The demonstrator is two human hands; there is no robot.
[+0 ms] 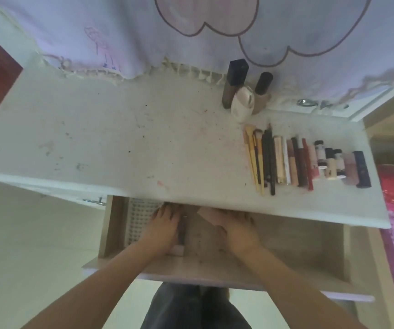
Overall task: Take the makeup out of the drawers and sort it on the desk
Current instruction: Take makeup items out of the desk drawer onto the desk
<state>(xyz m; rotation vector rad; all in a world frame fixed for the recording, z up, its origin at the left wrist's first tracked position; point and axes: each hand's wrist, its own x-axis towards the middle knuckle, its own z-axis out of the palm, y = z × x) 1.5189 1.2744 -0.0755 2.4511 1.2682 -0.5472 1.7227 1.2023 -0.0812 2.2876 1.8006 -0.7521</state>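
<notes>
Two bare hands reach into the open drawer point(286, 236) below the white worktop point(120, 138). The left hand point(162, 226) lies palm down with its fingers point(165, 211) stretched forward under the worktop's front edge, resting beside a slim dark tube point(182, 233) with a pale end; whether the fingers hold the tube I cannot tell. The right hand point(236, 230) lies on a flat pinkish compact point(209, 216), fingers extended toward the back of the drawer and partly hidden under the worktop edge; how firmly it grips is unclear. A grey dotted mat point(135, 219) lies at the drawer's left end.

On the worktop's right side lies a neat row of sorted makeup: brushes point(254, 157) with pale handles, dark pencils point(269, 160), lipstick-like tubes point(293, 162), small bottles point(329, 160) and a dark navy tube point(361, 169) at the far right. Behind the row, near the wall, stand a tall dark-capped bottle point(235, 81), a shorter dark-capped one point(263, 84) and a white rounded container point(243, 105). A pale lilac cloth point(191, 32) hangs over the worktop's back.
</notes>
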